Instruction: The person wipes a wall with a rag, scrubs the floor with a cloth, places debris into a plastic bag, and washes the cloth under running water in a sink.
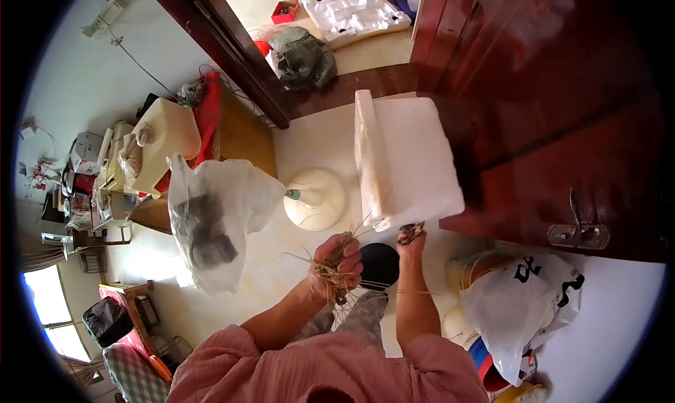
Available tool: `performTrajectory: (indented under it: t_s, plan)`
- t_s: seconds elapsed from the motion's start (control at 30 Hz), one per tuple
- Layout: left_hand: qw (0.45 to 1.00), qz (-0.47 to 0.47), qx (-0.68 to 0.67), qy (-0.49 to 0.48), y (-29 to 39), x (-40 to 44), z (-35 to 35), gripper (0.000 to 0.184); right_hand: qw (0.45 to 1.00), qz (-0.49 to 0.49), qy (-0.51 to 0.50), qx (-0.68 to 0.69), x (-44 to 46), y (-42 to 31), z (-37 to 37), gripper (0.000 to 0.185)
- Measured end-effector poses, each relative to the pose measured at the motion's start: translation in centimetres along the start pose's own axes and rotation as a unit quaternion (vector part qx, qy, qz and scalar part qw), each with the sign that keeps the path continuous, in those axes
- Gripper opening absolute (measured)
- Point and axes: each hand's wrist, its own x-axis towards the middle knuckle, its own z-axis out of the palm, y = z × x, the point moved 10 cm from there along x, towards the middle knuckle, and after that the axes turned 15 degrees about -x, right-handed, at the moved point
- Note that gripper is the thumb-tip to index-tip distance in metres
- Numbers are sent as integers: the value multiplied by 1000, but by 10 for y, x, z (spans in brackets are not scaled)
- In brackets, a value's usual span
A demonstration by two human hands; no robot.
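Note:
My left hand is closed around a bunch of dry straw-like stalks, whose thin ends stick out on several sides. My right hand, also closed, grips a small dark brownish thing whose kind I cannot make out. Just beyond that hand is a white foam box with a raised long side on its left. Below and between my hands, a dark round thing shows on the floor, partly hidden by my left hand.
A pale round base stands on the floor ahead. Left of it is a translucent plastic bag with dark contents. A dark red door stands at right, above a white bag. Past the doorway lie a grey-green bag and foam packing.

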Motion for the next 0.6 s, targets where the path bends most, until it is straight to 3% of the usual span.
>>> performTrajectory:
  t_s: [0.17,0.27,0.3,0.4,0.43,0.53,0.57,0.6]
  plan:
    - [998,-17,27,54,13,4,11,37,991,-46,67,-107,24,-87,-5,21]
    - [997,-24,26,72,22,4,17,37,978,-99,151,-101,1,-103,-5,19]
    - [996,-25,31,81,25,4,21,37,979,-131,112,-111,7,-104,-10,20]
    - [996,-21,43,82,32,0,28,36,970,-188,147,-45,-16,-104,-16,21]
    - [996,-17,46,75,36,0,30,36,954,-181,194,-143,-36,-108,-15,22]
    - [996,-1,41,76,43,-2,32,36,982,-144,92,-75,-17,-105,-31,20]
    - [995,9,38,88,45,-3,33,36,972,-149,96,-156,-28,-113,-27,22]
    - [994,17,35,100,45,-4,34,36,968,-158,132,-146,-30,-118,-31,24]
